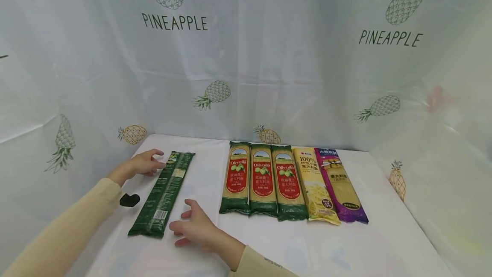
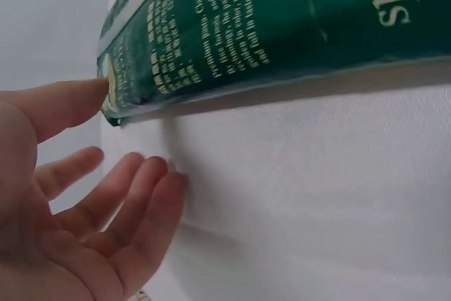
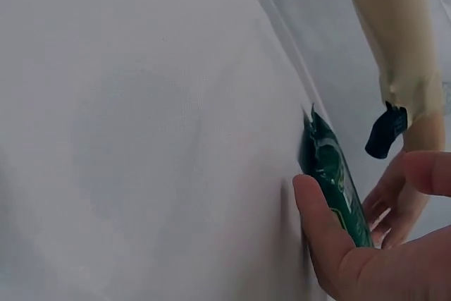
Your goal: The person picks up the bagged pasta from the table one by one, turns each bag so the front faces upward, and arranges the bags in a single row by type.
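A dark green spaghetti packet (image 1: 163,195) lies back side up at the left of the white table, its barcode end toward me. My left hand (image 1: 144,163) is beside the packet's far end, fingers spread and relaxed; in the left wrist view its thumb (image 2: 81,100) reaches the packet's end while the other fingers hover apart from it. To the right of the near end, my right hand (image 1: 197,228) is held with loosely bent fingers, gripping nothing. In the right wrist view the packet (image 3: 335,174) is partly hidden behind that hand's fingers.
Three green-and-gold Olivoilà spaghetti packets (image 1: 262,178) lie side by side right of centre. Beside them are a yellow pasta packet (image 1: 315,185) and a purple one (image 1: 342,185). A pineapple-print curtain (image 1: 269,54) hangs behind the table. A small black object (image 1: 130,200) shows at my left sleeve.
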Demonstrator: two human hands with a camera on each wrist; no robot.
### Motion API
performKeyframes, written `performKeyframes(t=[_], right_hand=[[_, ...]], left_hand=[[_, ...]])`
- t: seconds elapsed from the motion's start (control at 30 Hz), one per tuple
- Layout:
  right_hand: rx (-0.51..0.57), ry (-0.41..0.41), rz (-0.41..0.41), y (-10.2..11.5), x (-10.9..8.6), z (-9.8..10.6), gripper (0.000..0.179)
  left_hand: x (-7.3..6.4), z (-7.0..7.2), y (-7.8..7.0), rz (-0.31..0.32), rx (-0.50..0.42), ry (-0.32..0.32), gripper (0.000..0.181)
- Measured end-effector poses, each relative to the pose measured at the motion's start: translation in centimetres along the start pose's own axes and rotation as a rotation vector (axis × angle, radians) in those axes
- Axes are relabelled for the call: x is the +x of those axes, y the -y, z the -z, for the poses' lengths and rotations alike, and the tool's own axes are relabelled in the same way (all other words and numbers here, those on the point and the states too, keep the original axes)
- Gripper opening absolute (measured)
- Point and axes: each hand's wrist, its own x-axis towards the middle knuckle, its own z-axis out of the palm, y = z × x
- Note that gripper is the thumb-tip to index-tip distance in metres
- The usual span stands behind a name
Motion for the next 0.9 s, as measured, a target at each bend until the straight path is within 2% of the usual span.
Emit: performKeyframes(t=[0.13,0.33,0.57,0.77,0.9], right_hand=[[0.025,0.014,-0.048,0.2,0.7,-1.3,0.075],[0.090,-0.015,-0.072,0.4,1.3,-2.4,0.070],[0.149,-0.049,-0.063,0.2,1.2,-2.9,0.067],[0.125,-0.158,-0.024,0.3,0.8,-3.2,0.060],[0.154,-0.209,0.001,0.7,0.6,-3.1,0.065]], left_hand=[[0.0,-0.4,0.0,0.033,0.030,0.051,0.082],[0.0,-1.0,-1.1,0.052,0.008,0.154,0.092],[0.3,-1.9,-2.0,0.064,-0.037,0.123,0.086],[0.2,-2.1,-2.1,0.061,-0.046,0.082,0.081],[0.3,-2.3,-2.6,0.052,-0.095,0.061,0.079]])
